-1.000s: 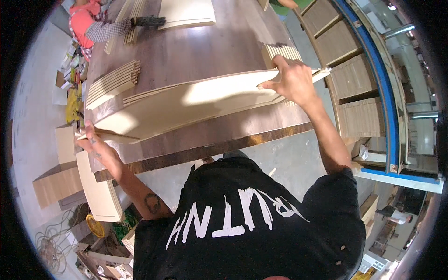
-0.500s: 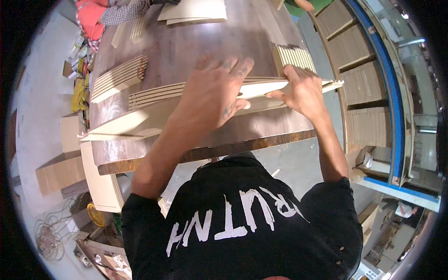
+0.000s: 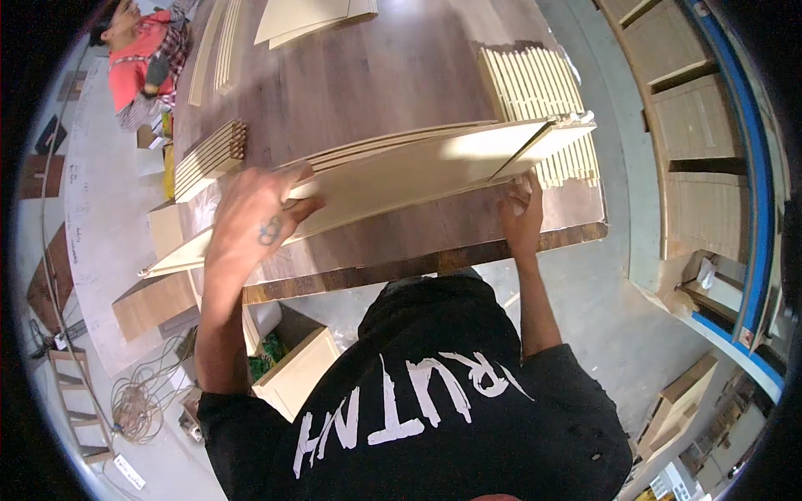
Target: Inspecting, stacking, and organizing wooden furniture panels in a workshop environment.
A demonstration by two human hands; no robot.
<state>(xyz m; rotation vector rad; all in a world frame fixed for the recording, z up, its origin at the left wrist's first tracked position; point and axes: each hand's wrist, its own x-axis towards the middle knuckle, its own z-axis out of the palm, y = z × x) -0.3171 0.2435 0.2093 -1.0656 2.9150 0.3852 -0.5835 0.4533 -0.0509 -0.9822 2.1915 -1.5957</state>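
Observation:
A long pale wooden board (image 3: 401, 179) stands tilted on its edge along the near side of the brown table, with a dark line crossing it near the right end. My left hand (image 3: 259, 215) grips its upper edge toward the left, thumb on the near face and some fingers hidden behind. At the right, my right hand (image 3: 522, 213) has its fingers curled against the board's lower edge beside the dark line. Directly behind the board lie several thin pale strips (image 3: 393, 138), partly covered by it.
Grooved pale wood pieces (image 3: 535, 83) lie at the right of the table (image 3: 359, 92), and another stack (image 3: 210, 160) at the left. Flat sheets (image 3: 313, 18) rest at the back. A co-worker (image 3: 146, 63) is at the far left. Coiled cable (image 3: 138, 409) lies on the floor.
My left hand has moved left along the board, and my right hand has dropped from the upper edge to the lower one. The board's broad face now shows more. The view has shifted.

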